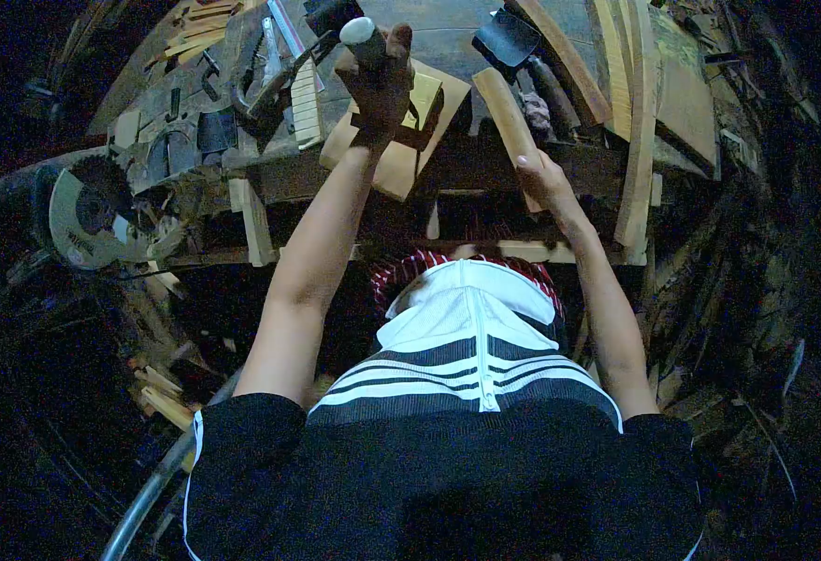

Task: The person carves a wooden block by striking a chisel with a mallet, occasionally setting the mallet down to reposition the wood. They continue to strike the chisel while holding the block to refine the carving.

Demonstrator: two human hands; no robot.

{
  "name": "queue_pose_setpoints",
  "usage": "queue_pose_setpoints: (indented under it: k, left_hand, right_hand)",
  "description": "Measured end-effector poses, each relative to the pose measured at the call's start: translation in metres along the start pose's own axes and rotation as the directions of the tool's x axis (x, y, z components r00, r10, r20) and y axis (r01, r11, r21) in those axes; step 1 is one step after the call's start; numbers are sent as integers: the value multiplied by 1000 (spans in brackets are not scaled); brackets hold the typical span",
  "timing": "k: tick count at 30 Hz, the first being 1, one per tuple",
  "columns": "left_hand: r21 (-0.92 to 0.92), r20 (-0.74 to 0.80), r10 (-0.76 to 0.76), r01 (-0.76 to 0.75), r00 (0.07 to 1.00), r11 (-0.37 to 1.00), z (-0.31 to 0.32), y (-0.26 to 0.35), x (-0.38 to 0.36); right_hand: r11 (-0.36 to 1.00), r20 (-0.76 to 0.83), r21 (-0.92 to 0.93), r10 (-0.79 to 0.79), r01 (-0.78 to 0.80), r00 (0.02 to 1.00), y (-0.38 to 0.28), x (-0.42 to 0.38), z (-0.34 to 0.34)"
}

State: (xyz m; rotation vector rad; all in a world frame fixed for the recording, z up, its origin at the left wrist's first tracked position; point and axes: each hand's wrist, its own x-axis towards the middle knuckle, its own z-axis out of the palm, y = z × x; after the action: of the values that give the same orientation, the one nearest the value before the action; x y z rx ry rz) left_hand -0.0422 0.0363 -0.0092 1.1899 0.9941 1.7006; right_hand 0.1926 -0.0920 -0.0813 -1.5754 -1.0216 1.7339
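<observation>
My left hand (pixel 378 79) is closed around the rounded handle of a tool (pixel 364 35), held upright over a pale flat wooden block (pixel 396 159) on the workbench (pixel 467 164). My right hand (pixel 543 178) grips the near end of a curved wooden piece (pixel 502 107) that slants up and away across the bench edge. Both arms reach forward over my striped jacket. The working end of the tool is hidden behind my hand.
A circular saw blade (pixel 83 215) sits at the left beside dark metal tools (pixel 195 122). Long curved wooden strips (pixel 616 65) lie on the right of the bench. Wood offcuts (pixel 163 393) litter the dark floor at lower left.
</observation>
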Motion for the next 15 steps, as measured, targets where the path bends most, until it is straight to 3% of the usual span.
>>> queue_pose_setpoints:
  k: [2, 7, 9, 12, 15]
  left_hand:
    - [-41, -29, -63, 62, 998, 997, 5, 9, -4]
    - [-68, -112, -204, 197, 973, 978, 8, 13, -4]
    - [97, -78, -19, 26, 997, 995, 2, 3, 1]
    - [55, -56, 50, -47, 997, 997, 1, 3, 0]
    - [74, -44, 24, -21, 999, 997, -1, 5, 0]
  right_hand:
    - [997, -47, -81, 5, -8, 999, -1, -1, -1]
    - [997, -34, -71, -20, 18, 999, -6, -1, -1]
    - [997, -41, -74, -30, 27, 999, -10, -2, -1]
    - [997, -23, -75, 22, -24, 1000, -15, -3, -1]
    - [996, -29, -88, -15, 12, 999, -12, -1, -1]
